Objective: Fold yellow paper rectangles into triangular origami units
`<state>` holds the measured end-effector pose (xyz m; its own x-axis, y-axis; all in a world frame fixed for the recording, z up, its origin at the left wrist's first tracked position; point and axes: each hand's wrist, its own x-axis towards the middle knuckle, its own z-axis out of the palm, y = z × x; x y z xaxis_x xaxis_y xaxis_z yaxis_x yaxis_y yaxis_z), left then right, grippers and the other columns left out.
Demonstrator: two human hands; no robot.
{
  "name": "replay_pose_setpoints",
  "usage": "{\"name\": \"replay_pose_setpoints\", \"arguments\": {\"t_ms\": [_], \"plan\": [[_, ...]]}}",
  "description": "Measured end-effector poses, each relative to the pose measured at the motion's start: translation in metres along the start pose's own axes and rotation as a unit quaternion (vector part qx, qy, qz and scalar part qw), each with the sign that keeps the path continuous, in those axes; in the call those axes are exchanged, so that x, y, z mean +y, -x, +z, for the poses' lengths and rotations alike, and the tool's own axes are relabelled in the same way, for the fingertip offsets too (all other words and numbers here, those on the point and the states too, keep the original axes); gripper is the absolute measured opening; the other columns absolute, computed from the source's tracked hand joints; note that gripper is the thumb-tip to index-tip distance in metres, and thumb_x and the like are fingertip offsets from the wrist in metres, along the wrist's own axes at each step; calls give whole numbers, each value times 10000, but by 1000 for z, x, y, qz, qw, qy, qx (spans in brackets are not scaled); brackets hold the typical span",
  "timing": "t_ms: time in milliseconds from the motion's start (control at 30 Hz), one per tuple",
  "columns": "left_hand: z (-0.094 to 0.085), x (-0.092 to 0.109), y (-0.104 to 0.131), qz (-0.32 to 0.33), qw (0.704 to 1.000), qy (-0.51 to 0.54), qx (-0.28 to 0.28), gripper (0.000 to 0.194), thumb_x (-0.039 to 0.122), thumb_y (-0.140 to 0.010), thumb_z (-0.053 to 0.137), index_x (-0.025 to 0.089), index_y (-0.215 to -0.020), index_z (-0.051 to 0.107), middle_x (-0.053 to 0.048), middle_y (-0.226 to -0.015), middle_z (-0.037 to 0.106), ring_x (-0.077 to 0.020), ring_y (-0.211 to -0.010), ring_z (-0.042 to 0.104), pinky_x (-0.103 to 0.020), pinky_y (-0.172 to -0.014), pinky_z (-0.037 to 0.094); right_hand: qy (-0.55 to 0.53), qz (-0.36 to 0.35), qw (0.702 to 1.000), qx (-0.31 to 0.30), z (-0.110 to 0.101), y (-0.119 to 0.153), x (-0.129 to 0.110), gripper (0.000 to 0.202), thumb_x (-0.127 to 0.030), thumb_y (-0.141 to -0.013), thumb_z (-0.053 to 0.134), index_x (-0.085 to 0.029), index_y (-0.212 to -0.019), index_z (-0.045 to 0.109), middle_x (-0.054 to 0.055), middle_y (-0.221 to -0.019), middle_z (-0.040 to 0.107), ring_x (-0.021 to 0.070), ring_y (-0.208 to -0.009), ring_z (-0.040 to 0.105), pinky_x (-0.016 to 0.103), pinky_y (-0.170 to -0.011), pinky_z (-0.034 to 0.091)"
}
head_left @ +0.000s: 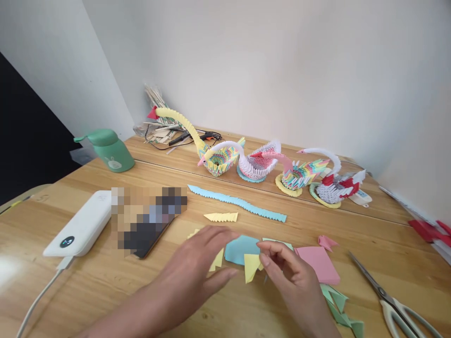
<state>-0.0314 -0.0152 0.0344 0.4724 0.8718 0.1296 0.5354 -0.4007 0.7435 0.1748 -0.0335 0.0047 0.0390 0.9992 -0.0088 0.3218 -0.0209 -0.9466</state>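
Note:
My right hand pinches a small folded yellow paper piece between thumb and fingers. To its left, my left hand is open, thumb spread from the fingers, above loose yellow paper pieces that it partly hides. Behind the hands lie a stack of blue paper and some pale green paper, half covered by my right hand. A short yellow chain of folded pieces and a long blue chain rest farther back.
Several paper swans stand along the back. Pink paper, green folded pieces and scissors lie right. At left are a white power bank with a cable, a phone and a green bottle.

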Motion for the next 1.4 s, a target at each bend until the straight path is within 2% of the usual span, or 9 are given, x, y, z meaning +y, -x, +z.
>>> {"name": "replay_pose_setpoints", "arguments": {"t_ms": [67,167,267,400,633,900,1033,1200,1400], "plan": [[-19,-12,16,-9,991,-123,53,473,326,-807,582,265,-1260,464,-79,-1308,504,-276,-1199,443,-421,-1008,350,10,-5,1000,2,-1,1,0,213,-378,-770,598,-212,-878,675,32,-740,613,174,-670,568,253,-606,473],[-40,-41,43,-75,941,-288,161,430,398,-823,520,235,-1219,479,-106,-1372,421,-332,-1260,367,-520,-1012,320,10,9,1000,16,-2,3,-2,213,-383,-765,597,-215,-865,680,33,-795,634,165,-687,576,243,-632,473],[-47,-70,67,-133,895,-378,195,450,440,-828,474,183,-1197,472,-164,-1415,324,-367,-1296,302,-547,-1019,301,-1,20,999,30,-1,5,-6,219,-392,-755,607,-209,-849,683,29,-789,638,162,-689,577,237,-643,472],[-41,-88,86,-173,871,-427,171,465,434,-853,402,171,-1235,437,-178,-1452,235,-378,-1334,227,-553,-1029,287,-11,18,999,39,0,5,-6,222,-394,-735,625,-206,-833,692,34,-794,643,167,-687,577,246,-653,480],[-32,-102,87,-176,865,-442,157,555,522,-779,483,174,-1211,519,-177,-1442,279,-387,-1323,255,-538,-1037,276,-11,27,999,40,-1,5,-6,204,-386,-735,624,-217,-824,696,15,-771,626,151,-669,565,229,-642,470],[-39,-98,81,-236,874,-390,170,673,507,-791,463,125,-1330,331,-167,-1259,512,-322,-1153,475,-446,-956,399,-18,18,999,42,0,5,-6,216,-390,-736,626,-205,-829,687,26,-769,641,154,-652,568,228,-613,473],[-40,-95,73,-283,859,-376,200,740,484,-760,514,113,-1359,288,-159,-1139,584,-321,-1082,517,-414,-890,449,-13,34,999,33,0,5,-5,230,-409,-745,608,-211,-840,677,20,-794,631,154,-679,563,228,-646,463],[-40,-99,71,-282,859,-372,212,769,542,-769,496,114,-1369,275,-161,-1175,560,-341,-1118,484,-444,-913,429,-6,28,999,33,-1,5,-4,226,-411,-737,622,-208,-825,671,5,-736,595,152,-663,548,224,-639,459],[-36,-99,90,-223,873,-370,227,640,524,-841,386,150,-1351,291,-161,-1360,383,-324,-1257,362,-470,-1022,330,-16,38,999,29,-1,6,-1,258,-417,-746,600,-210,-885,664,20,-805,624,160,-702,570,232,-668,461]]}}
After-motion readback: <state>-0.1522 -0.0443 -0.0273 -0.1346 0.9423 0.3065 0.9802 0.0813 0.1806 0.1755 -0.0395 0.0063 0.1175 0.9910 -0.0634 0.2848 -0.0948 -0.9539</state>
